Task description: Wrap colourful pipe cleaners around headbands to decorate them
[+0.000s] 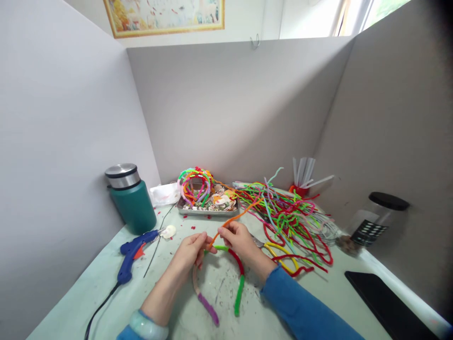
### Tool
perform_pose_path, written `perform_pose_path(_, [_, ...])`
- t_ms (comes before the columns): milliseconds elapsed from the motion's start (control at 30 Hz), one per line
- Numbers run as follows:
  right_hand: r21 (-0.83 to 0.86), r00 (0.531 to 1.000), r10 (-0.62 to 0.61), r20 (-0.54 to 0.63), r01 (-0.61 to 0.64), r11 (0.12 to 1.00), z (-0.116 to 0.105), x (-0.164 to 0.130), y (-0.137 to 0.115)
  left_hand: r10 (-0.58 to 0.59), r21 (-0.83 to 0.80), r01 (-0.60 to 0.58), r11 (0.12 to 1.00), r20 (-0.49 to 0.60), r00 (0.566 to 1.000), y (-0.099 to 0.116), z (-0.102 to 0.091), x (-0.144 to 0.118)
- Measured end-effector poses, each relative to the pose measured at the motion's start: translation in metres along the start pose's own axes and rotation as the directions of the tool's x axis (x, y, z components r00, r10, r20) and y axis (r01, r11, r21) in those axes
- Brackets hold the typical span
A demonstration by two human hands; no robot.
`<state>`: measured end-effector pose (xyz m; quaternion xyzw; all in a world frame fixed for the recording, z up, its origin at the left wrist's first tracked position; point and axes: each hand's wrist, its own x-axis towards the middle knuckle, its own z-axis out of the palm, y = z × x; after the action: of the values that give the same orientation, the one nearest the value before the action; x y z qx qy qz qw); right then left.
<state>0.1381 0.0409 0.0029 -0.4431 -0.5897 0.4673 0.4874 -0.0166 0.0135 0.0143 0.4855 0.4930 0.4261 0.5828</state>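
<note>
My left hand [192, 249] pinches a curved headband [241, 269] near its top, together with the lower end of an orange pipe cleaner [244, 211]. Purple, green and red fuzzy wrapping covers parts of the band, and a bare-looking beige stretch shows on its left arm. Both ends of the band point towards me. With thumb and fingers closed, my right hand [236, 236] grips the same orange pipe cleaner a little above the band. Its free end slants up to the right. My left fingers hide where the orange strand meets the band.
Left stand a green flask [133, 203] and a blue glue gun [136, 252]. A metal tray [208, 213] holds wrapped rings and small discs. Right lie a pipe cleaner heap [290, 217], yellow-handled scissors [283, 255], a black phone-like slab [385, 302] and a lidded jar [377, 219]. Partitions surround the table.
</note>
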Motion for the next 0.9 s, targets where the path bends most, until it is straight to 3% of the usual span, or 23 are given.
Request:
perform_pose_path(167, [-0.031,1.000,-0.028,0.003,0.028,0.999,0.0003,0.0010,0.0014,0.022,0.129,-0.030,0.991,0.063,0.998,-0.0013,-0.0009,-0.0006])
perform_pose_path(500, [-0.033,0.998,-0.051,-0.021,0.050,0.998,0.0037,-0.0012,0.0013,0.047,0.294,-0.044,0.955,-0.006,0.999,-0.0015,-0.0015,0.0007])
perform_pose_path(900, [-0.096,0.988,-0.156,-0.008,0.155,0.983,0.0059,-0.0030,0.0061,-0.006,0.055,0.012,0.998,-0.100,0.995,0.0007,-0.0003,-0.0014])
